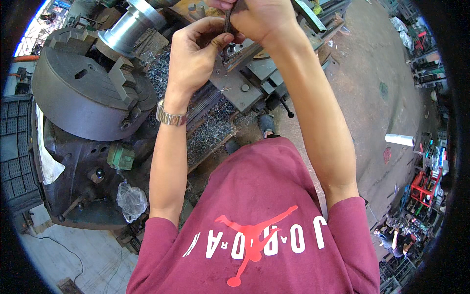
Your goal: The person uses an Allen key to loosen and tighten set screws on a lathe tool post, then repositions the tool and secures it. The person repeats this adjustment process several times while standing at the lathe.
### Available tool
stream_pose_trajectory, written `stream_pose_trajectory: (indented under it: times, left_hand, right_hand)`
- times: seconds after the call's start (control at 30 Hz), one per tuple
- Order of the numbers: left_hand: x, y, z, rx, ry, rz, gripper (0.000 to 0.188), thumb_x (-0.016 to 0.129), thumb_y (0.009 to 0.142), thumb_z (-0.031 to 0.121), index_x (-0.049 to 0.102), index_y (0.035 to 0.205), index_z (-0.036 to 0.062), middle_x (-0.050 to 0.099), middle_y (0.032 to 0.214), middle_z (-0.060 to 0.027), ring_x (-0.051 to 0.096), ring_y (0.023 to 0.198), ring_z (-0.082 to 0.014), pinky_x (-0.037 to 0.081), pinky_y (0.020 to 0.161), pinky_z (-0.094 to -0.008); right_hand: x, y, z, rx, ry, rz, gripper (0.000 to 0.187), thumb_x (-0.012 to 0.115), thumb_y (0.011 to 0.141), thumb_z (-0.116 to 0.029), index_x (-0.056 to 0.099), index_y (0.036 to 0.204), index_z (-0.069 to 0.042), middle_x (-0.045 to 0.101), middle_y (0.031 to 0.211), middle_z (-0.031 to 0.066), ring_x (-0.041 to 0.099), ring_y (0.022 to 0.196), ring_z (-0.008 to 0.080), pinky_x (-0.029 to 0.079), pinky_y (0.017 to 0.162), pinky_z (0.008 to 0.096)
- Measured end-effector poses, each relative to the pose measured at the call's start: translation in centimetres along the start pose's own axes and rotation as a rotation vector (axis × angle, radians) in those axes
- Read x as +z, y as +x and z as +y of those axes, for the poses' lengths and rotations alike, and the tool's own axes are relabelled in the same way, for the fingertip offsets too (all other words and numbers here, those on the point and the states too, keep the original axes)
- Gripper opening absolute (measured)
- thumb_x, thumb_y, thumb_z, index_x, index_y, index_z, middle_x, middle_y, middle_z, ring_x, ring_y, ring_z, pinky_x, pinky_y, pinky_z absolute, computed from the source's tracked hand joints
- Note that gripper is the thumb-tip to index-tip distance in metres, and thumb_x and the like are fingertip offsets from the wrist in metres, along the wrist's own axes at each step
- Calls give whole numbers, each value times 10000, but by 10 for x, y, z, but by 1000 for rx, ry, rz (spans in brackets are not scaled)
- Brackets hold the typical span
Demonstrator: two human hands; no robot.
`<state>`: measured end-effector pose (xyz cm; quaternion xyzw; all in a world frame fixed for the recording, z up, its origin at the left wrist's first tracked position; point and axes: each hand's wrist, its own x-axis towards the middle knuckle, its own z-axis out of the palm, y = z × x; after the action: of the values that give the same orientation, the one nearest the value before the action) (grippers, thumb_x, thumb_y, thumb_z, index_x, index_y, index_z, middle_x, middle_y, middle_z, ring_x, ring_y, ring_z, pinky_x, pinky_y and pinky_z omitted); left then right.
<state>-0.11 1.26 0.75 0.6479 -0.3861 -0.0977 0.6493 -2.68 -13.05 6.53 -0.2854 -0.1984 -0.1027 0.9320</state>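
At the top edge, both hands meet over the carriage (240, 90) of a lathe. My left hand (193, 61), with a metal-band watch (171, 115) on its wrist, is closed, its thumb and fingers pinching the lower part of a dark, narrow metal bar (227, 23). My right hand (262, 19) closes round the upper part of the same bar; its fingers are partly cut off by the picture edge. Just below the fingertips is a small shiny metal part (231, 49). A large chuck (83, 93) at the left grips a shiny turned metal workpiece (128, 30) in its jaws.
Curled metal shavings (210, 134) lie around the ridged screw (204, 105). A black-knobbed lever (289, 112) sticks out below the carriage. A green box (121, 157) and a plastic bag (132, 202) rest on the headstock. Another person (395, 241) is far off, lower right.
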Motion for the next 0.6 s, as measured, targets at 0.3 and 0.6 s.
stream_pose_trajectory:
  times: [0.3, 0.6]
  left_hand:
    - [3, 0, 1, 8, 119, 160, 179, 631, 871, -163, 736, 992, -82, 767, 941, -126, 733, 846, -143, 603, 803, -270]
    - [12, -1, -5, 4, -98, 261, 192, 718, 836, -161, 587, 840, -21, 688, 861, -55, 680, 786, -112, 605, 764, -273]
  right_hand:
    - [18, -10, 14, -380, -715, 59, 236, 588, 1067, -198, 651, 1069, 28, 535, 702, -48, 436, 590, 13, 338, 516, 183]
    - [-14, 18, 4, 19, -283, -488, 323, 564, 1078, -291, 660, 1005, 9, 558, 782, -23, 420, 648, 31, 366, 580, 191]
